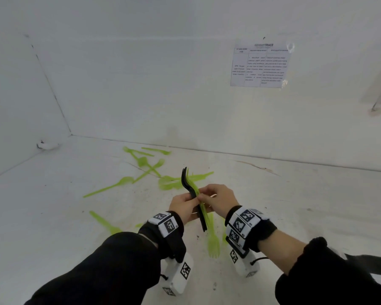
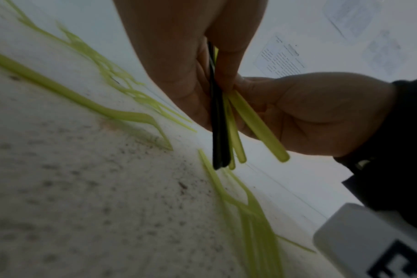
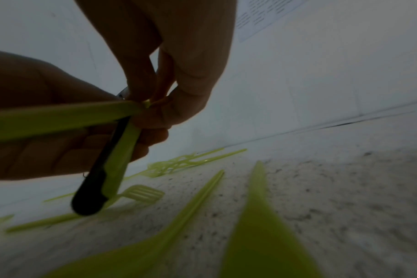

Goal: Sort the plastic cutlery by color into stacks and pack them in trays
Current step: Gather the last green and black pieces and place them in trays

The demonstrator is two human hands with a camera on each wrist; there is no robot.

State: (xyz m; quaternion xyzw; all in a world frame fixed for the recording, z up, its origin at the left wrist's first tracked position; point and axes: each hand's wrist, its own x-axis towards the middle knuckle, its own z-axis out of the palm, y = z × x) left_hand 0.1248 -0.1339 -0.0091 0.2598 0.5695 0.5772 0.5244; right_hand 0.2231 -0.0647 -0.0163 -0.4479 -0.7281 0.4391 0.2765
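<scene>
Both hands met above the soiled white tabletop, sharing a mixed bundle of plastic cutlery. The left hand was clenched around the black forks, tines up and away from the person, handles hanging below the palm; this kept the dark pieces nested as one stack. The right hand pinched the green handles lying against the black ones, thumb and fingertips closed on them. In the left wrist view the green handles fanned away from the black handles at their lower ends, which suggested the right hand was peeling the green pieces off to divide the bundle by colour. Loose green forks and spoons lay scattered on the surface beyond the hands, one green fork lay directly beneath them, and a green spoon lay to the left. No tray appeared in any view, so packing had evidently not begun. A printed instruction sheet was fixed to the rear wall.
</scene>
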